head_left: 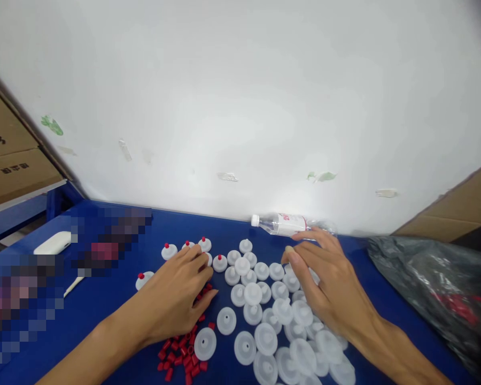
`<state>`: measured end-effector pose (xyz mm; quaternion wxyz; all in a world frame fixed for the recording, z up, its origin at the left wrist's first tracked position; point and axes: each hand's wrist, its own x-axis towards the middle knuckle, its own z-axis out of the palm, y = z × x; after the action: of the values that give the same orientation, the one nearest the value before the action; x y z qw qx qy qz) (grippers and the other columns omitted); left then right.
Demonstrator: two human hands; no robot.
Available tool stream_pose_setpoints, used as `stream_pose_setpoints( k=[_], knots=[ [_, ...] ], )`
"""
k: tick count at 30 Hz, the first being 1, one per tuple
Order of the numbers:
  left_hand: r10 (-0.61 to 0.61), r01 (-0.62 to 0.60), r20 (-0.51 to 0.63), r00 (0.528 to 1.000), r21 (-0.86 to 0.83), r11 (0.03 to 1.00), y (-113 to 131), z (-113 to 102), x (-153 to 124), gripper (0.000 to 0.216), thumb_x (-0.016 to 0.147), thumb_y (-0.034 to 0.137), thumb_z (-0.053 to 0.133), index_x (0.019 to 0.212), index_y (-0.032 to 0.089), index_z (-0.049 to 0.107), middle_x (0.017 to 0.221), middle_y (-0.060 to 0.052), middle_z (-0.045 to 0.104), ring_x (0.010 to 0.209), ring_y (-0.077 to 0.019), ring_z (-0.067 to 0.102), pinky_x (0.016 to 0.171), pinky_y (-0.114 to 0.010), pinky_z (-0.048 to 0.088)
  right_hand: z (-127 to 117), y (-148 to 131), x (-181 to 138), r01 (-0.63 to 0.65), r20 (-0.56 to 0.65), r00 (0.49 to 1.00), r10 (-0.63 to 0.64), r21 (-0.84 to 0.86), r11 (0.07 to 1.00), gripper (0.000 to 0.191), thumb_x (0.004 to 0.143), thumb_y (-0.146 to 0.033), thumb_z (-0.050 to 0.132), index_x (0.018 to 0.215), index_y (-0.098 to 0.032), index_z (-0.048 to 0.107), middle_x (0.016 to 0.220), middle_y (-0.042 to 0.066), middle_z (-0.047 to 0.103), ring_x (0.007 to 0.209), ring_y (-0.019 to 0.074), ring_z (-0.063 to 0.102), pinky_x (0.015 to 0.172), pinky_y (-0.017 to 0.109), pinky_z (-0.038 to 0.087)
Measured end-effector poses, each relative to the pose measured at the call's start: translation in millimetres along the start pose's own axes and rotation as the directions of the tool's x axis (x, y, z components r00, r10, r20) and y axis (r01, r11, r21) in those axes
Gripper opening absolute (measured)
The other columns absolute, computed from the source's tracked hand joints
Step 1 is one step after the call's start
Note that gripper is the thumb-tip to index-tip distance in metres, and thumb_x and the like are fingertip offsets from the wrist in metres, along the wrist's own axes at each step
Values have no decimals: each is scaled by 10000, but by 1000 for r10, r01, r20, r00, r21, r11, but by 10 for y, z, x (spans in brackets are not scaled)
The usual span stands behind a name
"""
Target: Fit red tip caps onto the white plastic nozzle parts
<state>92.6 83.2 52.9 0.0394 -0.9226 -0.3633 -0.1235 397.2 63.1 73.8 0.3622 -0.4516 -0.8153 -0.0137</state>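
My left hand (pixel 175 297) rests palm down on the blue table (pixel 104 310), fingers stretched over a heap of small red plugs (pixel 182 355) and reaching toward white caps fitted with red tips (pixel 169 251). My right hand (pixel 324 283) hovers palm down with fingers spread over a pile of several plain white round caps (pixel 264 315). Neither hand visibly holds anything, though the fingertips are partly hidden.
A clear plastic water bottle (pixel 282 223) lies on its side against the white wall. A black plastic bag (pixel 433 291) sits at the right, cardboard boxes (pixel 8 155) at the left. A white case (pixel 53 244) lies at the far left.
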Motion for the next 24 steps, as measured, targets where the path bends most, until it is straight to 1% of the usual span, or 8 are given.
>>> stream_pose_setpoints(
  k=[3, 7, 9, 11, 14, 18, 21, 24],
  knots=[
    [1, -1, 2, 1000, 17, 1000, 4, 54, 10, 182, 981, 242, 586, 837, 175, 675, 890, -108, 661, 950, -321, 604, 845, -512, 555, -12, -28, 4, 31, 20, 999, -31, 4, 1000, 219, 1096, -208, 499, 947, -250, 654, 825, -27, 704, 1177, 227, 629, 1211, 494, 302],
    [12, -12, -7, 1000, 15, 1000, 18, 108, 19, 167, 968, 168, 568, 829, 181, 660, 885, -96, 662, 931, -305, 609, 833, -485, 555, -9, -81, 19, 70, 14, 997, -70, 0, 998, 131, 1070, -211, 558, 989, -239, 657, 906, -9, 725, 1051, 213, 671, 1132, 498, 388],
    [16, -16, -23, 1000, 10, 1000, 27, 123, 17, 161, 971, 151, 546, 865, 178, 663, 913, -100, 669, 954, -315, 614, 839, -495, 553, -10, -116, 19, 90, 7, 996, -90, -9, 996, 63, 1049, -252, 610, 1012, -230, 656, 948, 8, 725, 965, 204, 678, 1044, 484, 455],
    [17, -17, -44, 999, 0, 1000, 40, 127, 15, 157, 979, 145, 529, 903, 176, 663, 943, -104, 672, 973, -319, 616, 846, -501, 551, -13, -154, 10, 86, 18, 996, -86, -21, 996, 78, 1035, -301, 640, 1041, -224, 647, 966, 27, 712, 910, 206, 678, 901, 440, 523],
    [14, -17, -89, 996, -33, 999, 68, 105, 20, 146, 998, 149, 518, 952, 183, 652, 948, -87, 664, 935, -287, 615, 828, -468, 551, -16, -206, -4, 37, 83, 996, -37, 2, 999, 133, 1065, -296, 576, 1163, -223, 627, 1052, 49, 697, 849, 186, 686, 715, 360, 561],
    [-2, -12, -177, 984, -79, 997, 92, 68, 30, 124, 1028, 170, 518, 996, 198, 634, 904, -54, 667, 842, -242, 619, 766, -411, 545, 5, -247, -14, 50, 192, 979, -62, 63, 997, 258, 1109, -216, 447, 1335, -249, 568, 1230, 67, 682, 946, 173, 725, 753, 332, 615],
    [-5, -22, -244, 970, -110, 994, 92, 72, 33, 124, 1045, 167, 523, 1066, 204, 639, 910, -42, 703, 833, -225, 651, 755, -379, 556, 45, -257, -36, 57, 233, 969, -79, 100, 993, 286, 1112, -221, 458, 1390, -264, 512, 1294, 76, 675, 1083, 197, 725, 843, 351, 645],
    [20, -66, -299, 954, -146, 987, 100, 96, 35, 137, 1060, 161, 537, 1126, 211, 646, 957, -22, 749, 852, -194, 685, 790, -347, 578, 96, -261, -74, 25, 233, 971, -52, 117, 993, 311, 1111, -271, 490, 1420, -273, 459, 1334, 98, 646, 1016, 193, 746, 782, 341, 666]
  ],
)
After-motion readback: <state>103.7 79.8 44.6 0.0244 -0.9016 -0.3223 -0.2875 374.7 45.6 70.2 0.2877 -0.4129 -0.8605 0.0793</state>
